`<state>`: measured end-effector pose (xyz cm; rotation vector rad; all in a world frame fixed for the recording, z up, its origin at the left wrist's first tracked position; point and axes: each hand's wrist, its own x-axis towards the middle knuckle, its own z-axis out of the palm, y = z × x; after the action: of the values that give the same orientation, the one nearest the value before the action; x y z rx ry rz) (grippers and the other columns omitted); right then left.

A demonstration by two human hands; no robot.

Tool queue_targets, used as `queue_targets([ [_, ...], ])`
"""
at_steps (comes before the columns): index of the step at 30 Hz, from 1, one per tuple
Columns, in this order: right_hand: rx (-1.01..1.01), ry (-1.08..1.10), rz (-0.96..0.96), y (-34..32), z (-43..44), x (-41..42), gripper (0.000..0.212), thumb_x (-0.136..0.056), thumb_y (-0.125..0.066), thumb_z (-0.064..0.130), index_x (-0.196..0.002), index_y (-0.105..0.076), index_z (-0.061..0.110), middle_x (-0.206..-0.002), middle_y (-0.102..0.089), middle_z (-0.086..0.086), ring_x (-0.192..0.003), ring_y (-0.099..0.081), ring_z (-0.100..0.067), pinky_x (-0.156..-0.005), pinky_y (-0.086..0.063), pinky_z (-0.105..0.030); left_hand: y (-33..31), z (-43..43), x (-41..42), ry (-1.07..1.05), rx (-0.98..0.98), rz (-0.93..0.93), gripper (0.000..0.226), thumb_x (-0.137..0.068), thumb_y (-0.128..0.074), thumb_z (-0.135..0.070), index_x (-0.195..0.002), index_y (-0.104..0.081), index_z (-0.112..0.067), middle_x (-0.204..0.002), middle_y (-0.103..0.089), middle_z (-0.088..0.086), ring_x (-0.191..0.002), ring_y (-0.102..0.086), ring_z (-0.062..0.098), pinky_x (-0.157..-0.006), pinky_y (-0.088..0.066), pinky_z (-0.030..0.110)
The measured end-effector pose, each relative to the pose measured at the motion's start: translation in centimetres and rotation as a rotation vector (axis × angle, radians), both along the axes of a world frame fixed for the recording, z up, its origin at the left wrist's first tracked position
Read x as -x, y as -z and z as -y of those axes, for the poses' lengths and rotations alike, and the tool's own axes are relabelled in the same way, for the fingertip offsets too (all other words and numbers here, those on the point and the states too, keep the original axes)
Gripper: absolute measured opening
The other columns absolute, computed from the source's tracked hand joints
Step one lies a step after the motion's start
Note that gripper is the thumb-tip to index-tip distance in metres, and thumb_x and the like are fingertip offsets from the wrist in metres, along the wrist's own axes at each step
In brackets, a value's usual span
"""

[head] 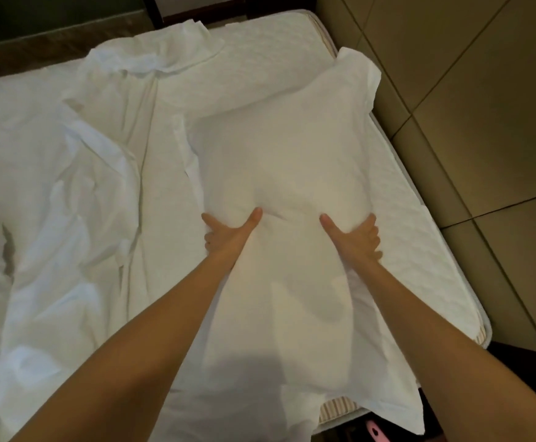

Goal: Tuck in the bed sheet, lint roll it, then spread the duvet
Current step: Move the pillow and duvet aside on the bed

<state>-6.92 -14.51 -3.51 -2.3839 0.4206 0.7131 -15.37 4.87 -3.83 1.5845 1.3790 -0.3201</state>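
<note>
Left arm (139, 330) and right arm (435, 330) are bare along their whole visible length, long and slim; left hand (227, 236) and right hand (357, 239) are bare too

I see the white bed sheet (152, 78) lying loose and creased over the far middle of the mattress (419, 250). It is untucked, its edge thrown back, and the quilted right side is bare. The white duvet (37, 202) lies bunched in thick folds on the left.
</note>
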Motion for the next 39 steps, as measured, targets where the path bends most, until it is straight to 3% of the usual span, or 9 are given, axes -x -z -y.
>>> queue_targets([
  [4, -0.006, 0.059, 0.038, 1.6, -0.5, 0.2, 0.110, -0.067, -0.062, 0.073, -0.146, -0.014, 0.014, -0.147, -0.027, -0.012, -0.136, -0.026, -0.032, -0.113, -0.015, -0.049, 1.1, 0.2, 0.1, -0.085, 0.057, 0.020, 0.117, -0.053, -0.066, -0.079, -0.140, -0.018, -0.017, -0.138, -0.040, 0.014, -0.124, -0.044, 0.034, -0.103, -0.039, 0.044],
  [8, -0.027, 0.066, 0.067, 1.3, -0.4, 0.1, 0.095, -0.067, -0.065, 0.069, -0.131, -0.032, 0.007, -0.134, -0.041, -0.013, -0.126, -0.036, -0.033, -0.107, -0.027, -0.047, 0.8, 0.0, 0.6, -0.131, 0.069, 0.134, 0.106, -0.061, -0.069, -0.071, -0.137, -0.024, -0.013, -0.137, -0.045, 0.008, -0.120, -0.050, 0.030, -0.097, -0.042, 0.036],
  [11, -0.062, 0.070, 0.065, 0.5, -0.3, 0.4, 0.087, -0.068, -0.065, 0.069, -0.122, -0.038, 0.006, -0.126, -0.045, -0.016, -0.120, -0.040, -0.034, -0.104, -0.033, -0.046, -0.4, -0.3, 0.8, -0.153, 0.043, 0.215, 0.114, -0.055, -0.073, -0.071, -0.142, -0.029, -0.012, -0.139, -0.046, 0.006, -0.122, -0.050, 0.026, -0.102, -0.042, 0.037],
  [14, -0.088, 0.089, 0.074, -0.3, 0.0, 1.2, 0.090, -0.068, -0.063, 0.071, -0.126, -0.040, 0.005, -0.126, -0.048, -0.018, -0.119, -0.043, -0.035, -0.103, -0.035, -0.044, -2.3, 0.3, 1.4, -0.148, 0.022, 0.283, 0.117, -0.050, -0.075, -0.071, -0.143, -0.034, -0.012, -0.138, -0.049, 0.004, -0.121, -0.052, 0.023, -0.102, -0.044, 0.039],
  [18, -0.235, 0.128, 0.063, -2.1, 0.8, 3.0, 0.095, -0.063, -0.069, 0.069, -0.132, -0.040, 0.010, -0.128, -0.054, -0.009, -0.116, -0.052, -0.029, -0.099, -0.043, -0.042, -4.4, 1.1, 3.5, -0.126, -0.012, 0.355, 0.094, -0.061, -0.078, -0.059, -0.136, -0.045, -0.013, -0.129, -0.057, 0.002, -0.114, -0.057, 0.021, -0.098, -0.047, 0.036],
  [21, -0.293, 0.124, 0.060, -4.1, 0.8, 4.4, 0.094, -0.062, -0.073, 0.065, -0.132, -0.043, 0.011, -0.127, -0.056, -0.005, -0.113, -0.055, -0.027, -0.095, -0.045, -0.037, -6.3, 0.8, 5.9, -0.134, -0.061, 0.389, 0.095, -0.059, -0.078, -0.062, -0.135, -0.047, -0.014, -0.127, -0.059, 0.001, -0.113, -0.057, 0.021, -0.096, -0.048, 0.036],
  [25, -0.329, 0.097, 0.072, -6.6, -0.3, 7.3, 0.099, -0.059, -0.071, 0.070, -0.133, -0.044, 0.010, -0.127, -0.057, -0.005, -0.112, -0.055, -0.027, -0.096, -0.046, -0.040, -9.7, 0.0, 9.3, -0.173, -0.193, 0.446, 0.076, -0.070, -0.076, -0.051, -0.130, -0.049, -0.013, -0.122, -0.059, 0.000, -0.108, -0.057, 0.018, -0.073, -0.046, 0.013],
  [32, -0.395, -0.026, 0.087, -10.9, -4.2, 14.2, 0.094, -0.061, -0.067, 0.072, -0.132, -0.048, 0.013, -0.126, -0.058, -0.005, -0.109, -0.057, -0.026, -0.093, -0.047, -0.038, -15.1, -2.8, 18.1, -0.252, -0.317, 0.508, 0.066, -0.073, -0.073, -0.052, -0.122, -0.051, -0.012, -0.111, -0.060, -0.002, -0.100, -0.057, 0.016, -0.083, -0.042, 0.024],
  [39, -0.452, -0.167, 0.141, -15.7, -9.6, 23.6, 0.091, -0.063, -0.068, 0.070, -0.132, -0.047, 0.014, -0.128, -0.058, -0.005, -0.112, -0.056, -0.027, -0.095, -0.047, -0.041, -19.1, -6.4, 29.8, -0.329, -0.426, 0.516, 0.066, -0.074, -0.071, -0.053, -0.119, -0.050, -0.010, -0.111, -0.059, 0.000, -0.108, -0.056, 0.023, -0.089, -0.044, 0.028],
])
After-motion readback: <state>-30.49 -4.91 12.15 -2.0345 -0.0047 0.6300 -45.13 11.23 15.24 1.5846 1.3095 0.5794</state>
